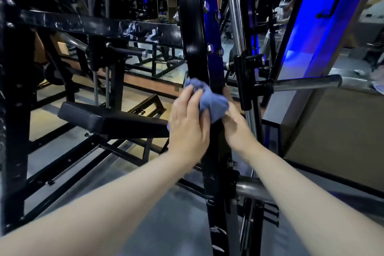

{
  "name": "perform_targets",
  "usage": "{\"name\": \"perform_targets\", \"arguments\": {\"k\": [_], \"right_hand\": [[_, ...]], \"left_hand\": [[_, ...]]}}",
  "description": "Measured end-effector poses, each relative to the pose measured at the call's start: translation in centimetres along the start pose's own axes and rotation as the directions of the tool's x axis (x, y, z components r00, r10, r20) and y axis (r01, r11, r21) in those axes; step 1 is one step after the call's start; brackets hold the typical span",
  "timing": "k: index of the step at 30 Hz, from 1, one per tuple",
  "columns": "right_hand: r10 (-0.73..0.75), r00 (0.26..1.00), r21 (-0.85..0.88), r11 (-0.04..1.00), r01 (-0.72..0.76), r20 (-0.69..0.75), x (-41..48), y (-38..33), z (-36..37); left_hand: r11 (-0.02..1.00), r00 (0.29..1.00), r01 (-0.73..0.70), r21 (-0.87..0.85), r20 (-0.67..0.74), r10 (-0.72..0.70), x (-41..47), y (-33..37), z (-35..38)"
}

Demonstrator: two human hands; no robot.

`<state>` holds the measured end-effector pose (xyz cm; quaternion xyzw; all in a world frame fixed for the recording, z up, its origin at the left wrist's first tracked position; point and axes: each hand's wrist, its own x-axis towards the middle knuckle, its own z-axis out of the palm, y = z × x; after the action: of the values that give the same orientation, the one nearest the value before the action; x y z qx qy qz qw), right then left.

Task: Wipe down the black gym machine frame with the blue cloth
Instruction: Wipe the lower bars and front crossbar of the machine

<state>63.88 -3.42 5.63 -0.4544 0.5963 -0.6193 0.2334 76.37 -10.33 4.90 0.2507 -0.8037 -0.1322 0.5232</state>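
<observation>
A black upright post of the gym machine frame (193, 27) runs from the top centre down to the floor. A crumpled blue cloth (212, 102) is bunched against the post at mid height. My left hand (187, 122) grips the cloth from the left side, fingers curled over its edge. My right hand (235, 124) holds the cloth's right side against the post; its fingers are blurred and mostly hidden behind the cloth.
A black padded bench (108, 118) juts out at the left. A black crossbar (93, 25) spans the upper left. Steel bars (305, 83) stick out to the right of the post, and another bar (253, 191) lies lower down. A mirror shows a person's reflection (278, 23).
</observation>
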Motion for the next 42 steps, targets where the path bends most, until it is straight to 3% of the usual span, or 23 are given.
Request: {"name": "perform_targets", "arguments": {"k": [3, 6, 10, 14, 19, 22, 24, 25, 27, 28, 33, 36, 40, 42], "right_hand": [[-0.023, 1.0, -0.021, 1.0, 0.023, -0.004, -0.4, 0.4, 0.6], [-0.011, 0.998, 0.0, 1.0, 0.011, -0.064, -0.8, 0.3, 1.2], [0.094, 0.991, 0.074, 0.993, -0.087, -0.099, -2.3, 0.7, 1.5], [0.12, 0.988, 0.009, 0.993, -0.12, -0.1, -4.7, 1.6, 1.3], [0.134, 0.979, 0.121, 0.986, -0.116, -0.156, -4.5, 0.9, 1.3], [0.087, 0.956, 0.14, 0.989, -0.049, -0.279, -5.2, 0.6, 1.9], [-0.071, 0.896, 0.0, 0.997, 0.079, -0.438, -6.8, 0.3, 2.8], [-0.222, 0.84, -0.162, 0.973, 0.162, -0.494, -7.8, 0.3, 3.2], [-0.476, 0.766, -0.441, 0.853, 0.28, -0.433, -9.3, 2.2, 3.7], [-0.516, 0.776, -0.504, 0.809, 0.302, -0.363, -9.9, 3.4, 4.0], [-0.317, 0.942, -0.669, 0.724, 0.167, -0.109, -10.9, 6.3, 5.7], [-0.289, 0.915, -0.691, 0.723, 0.016, -0.282, -8.2, 4.5, 6.6], [-0.361, 0.916, -0.861, 0.508, 0.035, -0.175, -3.8, 0.3, 6.4], [-0.43, 0.874, -0.811, 0.579, 0.077, -0.224, -3.0, 0.0, 6.1]], "left_hand": [[0.988, 0.989, 0.126, -0.093, -0.067, -0.133, 4.1, 1.2, -0.7], [0.991, 0.989, 0.124, -0.057, -0.075, -0.128, 3.1, 1.5, -0.1], [0.997, 0.996, 0.078, -0.015, 0.036, -0.077, -5.1, -0.2, 1.4], [0.996, 0.989, 0.065, -0.067, 0.134, -0.056, -11.4, -1.6, 2.3], [0.995, 0.997, 0.06, -0.075, 0.045, -0.056, -4.8, 0.6, 0.9], [0.99, 0.993, 0.118, -0.071, -0.015, -0.12, 1.1, 2.8, -0.6], [0.975, 0.985, 0.164, -0.153, -0.022, -0.169, 2.4, 3.7, -0.9], [0.965, 0.986, 0.157, -0.211, -0.019, -0.165, 1.8, 3.8, -0.9], [0.954, 0.994, 0.101, -0.282, 0.055, -0.089, -1.6, 3.6, -0.6], [0.951, 0.993, 0.081, -0.297, 0.109, -0.051, -3.7, 3.4, -0.5], [0.878, 0.978, 0.155, -0.453, 0.193, -0.073, -7.6, 2.0, -0.2], [0.882, 0.989, 0.115, -0.456, 0.139, -0.057, -4.8, 1.9, -1.1], [0.942, 0.987, -0.081, -0.325, 0.109, 0.122, 1.3, 0.6, -2.8], [0.955, 0.958, -0.271, -0.119, 0.059, 0.28, 4.6, -0.1, -3.8]]}}
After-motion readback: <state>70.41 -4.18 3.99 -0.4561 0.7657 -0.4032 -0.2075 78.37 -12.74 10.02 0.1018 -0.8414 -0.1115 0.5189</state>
